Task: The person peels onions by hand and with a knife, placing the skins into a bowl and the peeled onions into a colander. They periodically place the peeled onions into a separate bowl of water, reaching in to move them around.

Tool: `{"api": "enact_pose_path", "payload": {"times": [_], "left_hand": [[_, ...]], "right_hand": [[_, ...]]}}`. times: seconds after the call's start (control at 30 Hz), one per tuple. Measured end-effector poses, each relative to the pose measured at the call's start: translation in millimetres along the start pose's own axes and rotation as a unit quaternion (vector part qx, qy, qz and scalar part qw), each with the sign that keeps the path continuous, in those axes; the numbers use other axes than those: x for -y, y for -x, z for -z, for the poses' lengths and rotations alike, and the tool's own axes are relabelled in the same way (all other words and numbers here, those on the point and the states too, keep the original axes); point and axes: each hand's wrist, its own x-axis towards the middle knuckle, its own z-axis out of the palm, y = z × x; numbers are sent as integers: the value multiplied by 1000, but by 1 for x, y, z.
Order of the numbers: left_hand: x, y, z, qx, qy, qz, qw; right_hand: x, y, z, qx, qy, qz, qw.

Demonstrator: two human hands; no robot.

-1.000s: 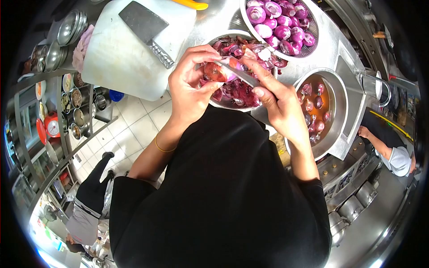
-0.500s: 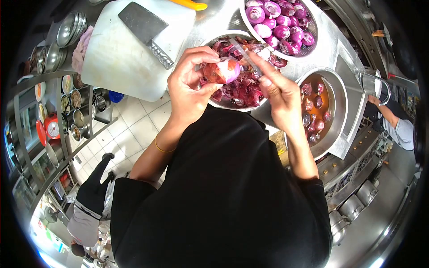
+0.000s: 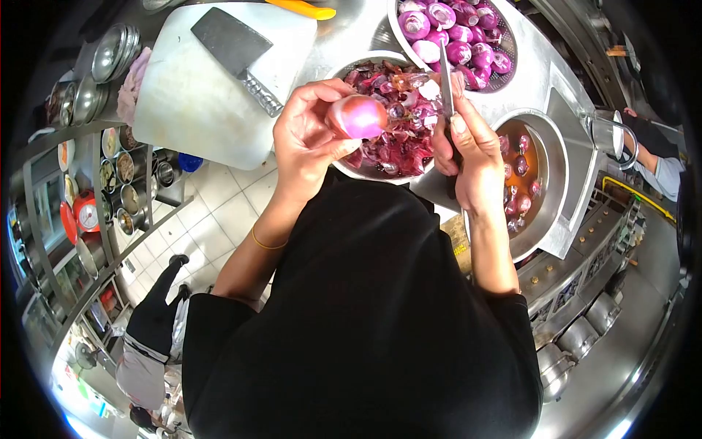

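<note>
onion [image 3: 358,117] gripped in your left hand [image 3: 301,150], thumb below and fingers curled above, so its bright pink side sits exposed toward your right fingers. in that right hand [image 3: 479,157] you've got the knife [image 3: 446,77] gripped, blade pointing away from you and apart from the onion, likely angled to keep the edge off your left fingertips. right between both sets of fingers lies the bowl [image 3: 380,54] of skins [image 3: 398,150], well placed to catch scraps, it seems. beyond your right fingertips, the colander [image 3: 512,45] holds shiny purple onions; just outside that hand, the basin [image 3: 554,164] has more sitting in brownish water, probably soaking. past your left fingers, the cleaver [image 3: 230,40] lies flat on the board [image 3: 175,102], out of your way.
</note>
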Motion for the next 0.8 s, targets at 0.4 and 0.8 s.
{"api": "enact_pose_path", "payload": {"times": [0.4, 0.8], "left_hand": [[5, 1, -13, -28, 76, 64, 995], [-1, -3, -5, -62, 29, 155, 985]], "right_hand": [[-11, 10, -21, 78, 300, 134, 941], [-24, 2, -3, -12, 103, -41, 994]]}}
